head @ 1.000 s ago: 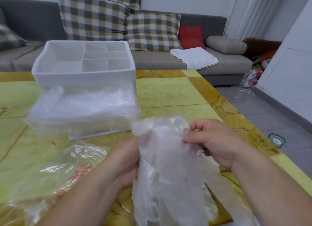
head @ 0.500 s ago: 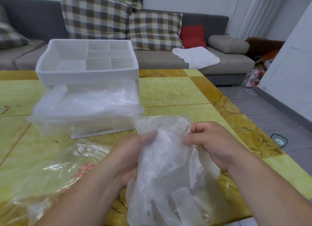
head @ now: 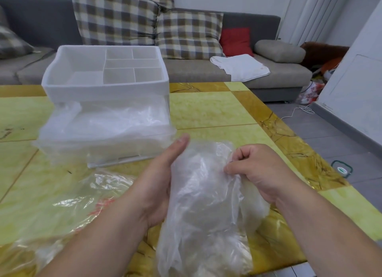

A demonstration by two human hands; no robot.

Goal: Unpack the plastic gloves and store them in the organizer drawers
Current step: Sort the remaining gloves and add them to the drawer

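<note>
Honestly, the plastic gloves (head: 203, 196) at lower centre look flimsy, light and slippery; left hand (head: 159, 185) holds the stack's side, right hand (head: 254, 171) pinches its top edge, probably the best spot.

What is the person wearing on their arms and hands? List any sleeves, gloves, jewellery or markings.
Nothing worn shows. The left hand and right hand are bare: no gloves or rings. The left forearm and right forearm are bare too, with no sleeve, watch or bracelet as far as the frame edge. No markings show.
</note>
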